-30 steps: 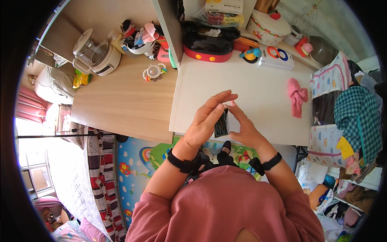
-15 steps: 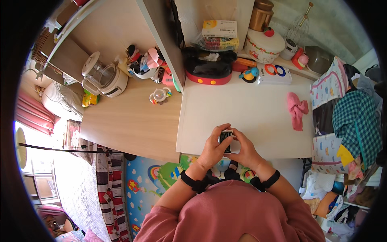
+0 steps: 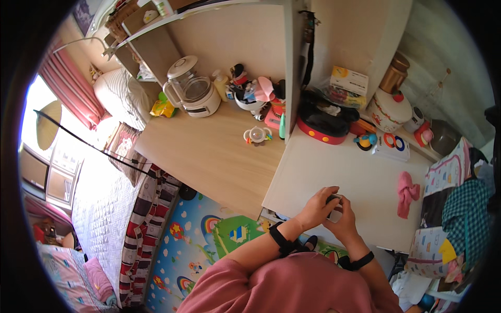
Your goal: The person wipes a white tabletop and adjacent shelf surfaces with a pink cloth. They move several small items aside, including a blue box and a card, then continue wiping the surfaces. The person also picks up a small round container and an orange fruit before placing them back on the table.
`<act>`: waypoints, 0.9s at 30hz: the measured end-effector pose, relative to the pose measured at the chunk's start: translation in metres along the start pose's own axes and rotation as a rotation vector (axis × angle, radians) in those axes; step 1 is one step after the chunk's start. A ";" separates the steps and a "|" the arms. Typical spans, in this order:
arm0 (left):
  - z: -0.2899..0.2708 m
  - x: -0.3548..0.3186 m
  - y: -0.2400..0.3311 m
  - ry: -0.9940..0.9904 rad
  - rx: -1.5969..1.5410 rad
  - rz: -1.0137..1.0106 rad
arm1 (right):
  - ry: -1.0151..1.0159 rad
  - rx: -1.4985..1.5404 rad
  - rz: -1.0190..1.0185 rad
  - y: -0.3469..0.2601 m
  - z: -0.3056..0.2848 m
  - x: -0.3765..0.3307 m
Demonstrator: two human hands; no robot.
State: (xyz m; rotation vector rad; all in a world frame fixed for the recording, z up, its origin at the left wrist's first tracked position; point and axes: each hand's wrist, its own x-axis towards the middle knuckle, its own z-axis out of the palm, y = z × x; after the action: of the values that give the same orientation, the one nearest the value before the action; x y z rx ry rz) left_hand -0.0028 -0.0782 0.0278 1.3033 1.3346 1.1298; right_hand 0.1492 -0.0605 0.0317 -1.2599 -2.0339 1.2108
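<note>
Above the front edge of the white tabletop [image 3: 313, 175], my two hands meet round a small card-like pack [image 3: 335, 213]. My left hand [image 3: 314, 208] grips it from the left, its fingers reaching over the far end. My right hand [image 3: 342, 225] closes on it from the right and below. A pale flat face shows between the hands, with something dark at the far end. Fingers cover most of the pack, so its exact kind is unclear. Both wrists wear black bands.
A pink sock-like cloth [image 3: 407, 194] lies right of my hands. Behind are a black-and-red tissue box [image 3: 323, 122], a blue toy bird [image 3: 365, 141] and a white box [image 3: 391, 148]. A wooden desk [image 3: 219, 151] to the left bears a kettle-like appliance [image 3: 195, 96] and a baby rattle [image 3: 258, 135].
My view has swung left, so the room sits tilted and further right. Both hands still hold the pack; its dark face has given way to a pale one.
</note>
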 end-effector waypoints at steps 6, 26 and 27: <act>-0.006 -0.023 -0.003 0.169 0.146 0.117 | 0.084 0.062 -0.022 0.001 0.017 -0.011; -0.071 -0.107 -0.034 -0.068 0.356 -0.006 | 0.287 0.186 -0.024 -0.023 0.074 -0.015; -0.070 -0.106 -0.035 0.013 0.396 -0.019 | 0.279 0.187 -0.031 -0.028 0.080 -0.010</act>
State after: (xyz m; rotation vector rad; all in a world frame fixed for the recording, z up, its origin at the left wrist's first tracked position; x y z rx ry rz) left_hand -0.0764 -0.1853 0.0051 1.5607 1.6333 0.8882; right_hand 0.0815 -0.1095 0.0156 -1.2267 -1.6945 1.1129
